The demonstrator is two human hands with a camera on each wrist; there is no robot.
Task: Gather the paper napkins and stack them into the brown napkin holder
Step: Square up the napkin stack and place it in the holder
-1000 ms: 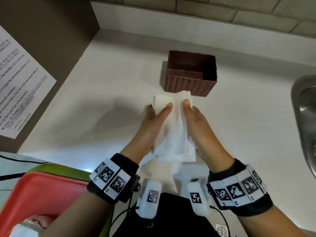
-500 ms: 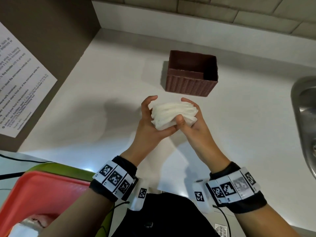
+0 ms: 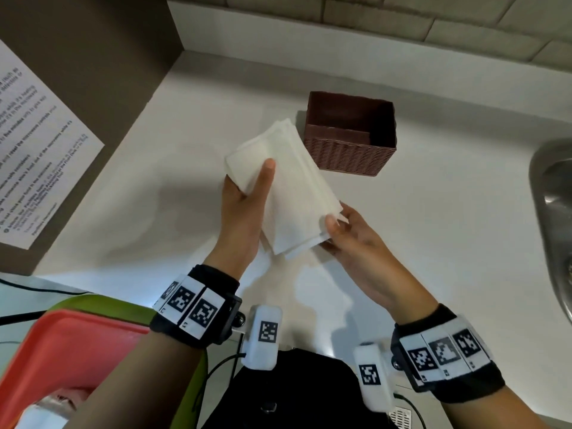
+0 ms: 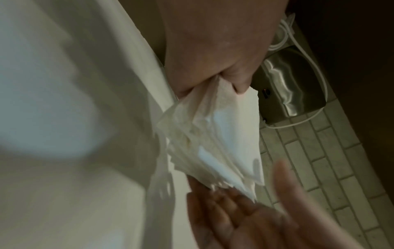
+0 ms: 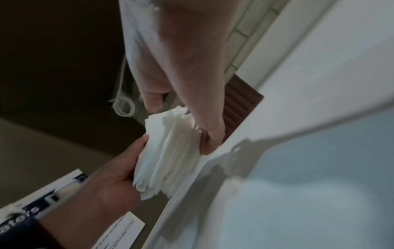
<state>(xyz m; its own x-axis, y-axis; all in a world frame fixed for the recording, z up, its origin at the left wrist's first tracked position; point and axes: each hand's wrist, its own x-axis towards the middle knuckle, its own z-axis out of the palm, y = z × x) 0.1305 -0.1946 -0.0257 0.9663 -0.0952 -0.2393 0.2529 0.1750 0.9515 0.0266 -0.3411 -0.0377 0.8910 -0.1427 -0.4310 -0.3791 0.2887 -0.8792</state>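
Note:
A stack of white paper napkins (image 3: 294, 187) is held above the white counter (image 3: 148, 212), just in front and left of the brown woven holder (image 3: 349, 144). The holder's inside looks empty. My left hand (image 3: 244, 196) grips the stack's left long side, thumb on top and fingers underneath. My right hand (image 3: 353, 233) is at the near right corner, with straight fingers under it and the thumb at the top edge. The left wrist view shows the napkins (image 4: 213, 138) fanning toward the right hand's spread fingers (image 4: 234, 210). The right wrist view shows the stack (image 5: 170, 151) between both hands.
A steel sink (image 3: 554, 212) lies at the right edge. A printed notice (image 3: 40, 150) hangs on the brown panel at left. A red tray (image 3: 62, 351) on a green one sits near left. A tiled wall runs behind the holder.
A second ago the napkins lay on the counter under both hands. They were lifted bunched up, and now the stack is turned flat and sits closer to the holder.

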